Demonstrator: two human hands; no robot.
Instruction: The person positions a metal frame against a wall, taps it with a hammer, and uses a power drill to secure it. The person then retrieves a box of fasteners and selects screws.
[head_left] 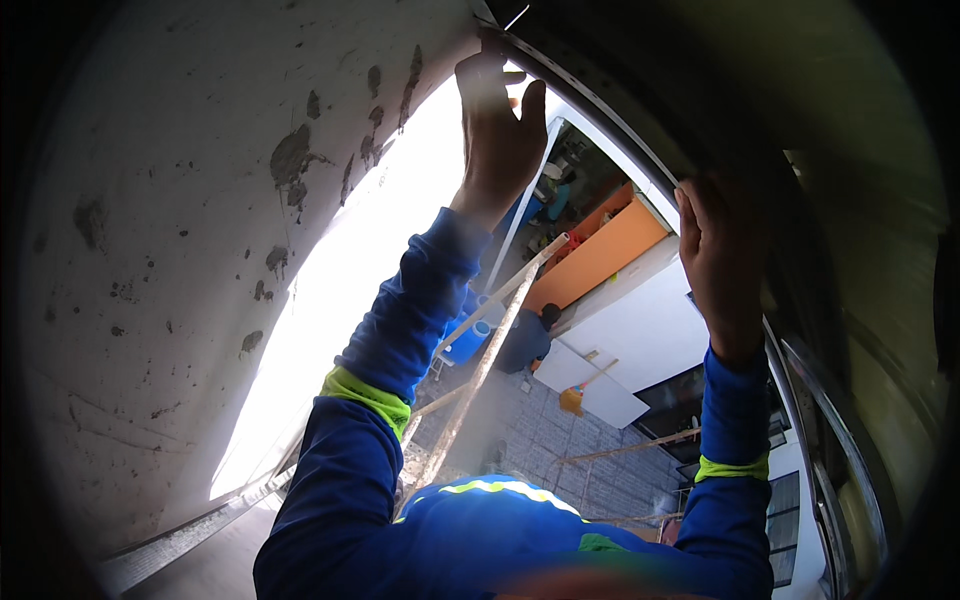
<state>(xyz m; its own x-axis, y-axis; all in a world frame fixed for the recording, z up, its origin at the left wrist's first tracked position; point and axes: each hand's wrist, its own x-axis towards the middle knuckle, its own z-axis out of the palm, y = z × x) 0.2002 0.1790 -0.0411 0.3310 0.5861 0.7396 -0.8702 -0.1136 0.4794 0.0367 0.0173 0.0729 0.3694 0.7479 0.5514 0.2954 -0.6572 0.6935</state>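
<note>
Both my arms are raised, in blue sleeves with yellow-green bands. At the top, my left hand [500, 140] reaches to the corner where the stained pale wall panel [190, 250] meets a long metal rail [600, 110]. Its thumb stands apart from the fingers, and the fingertips are lost in shadow against the rail. A thin bright sliver [517, 17] sticks up beside them; I cannot tell what it is. Further right along the same rail, my right hand [722, 260] has its fingers curled over the edge. Part of that hand is in dark shadow.
Rusty scaffold bars [490, 350] stand below and between my arms. Far down, a person [525, 340] crouches on the paved ground [530, 430] near blue barrels [467, 340], an orange-headed broom [572, 400] and an orange panel [600, 250]. A curved metal strip [840, 430] runs at the right.
</note>
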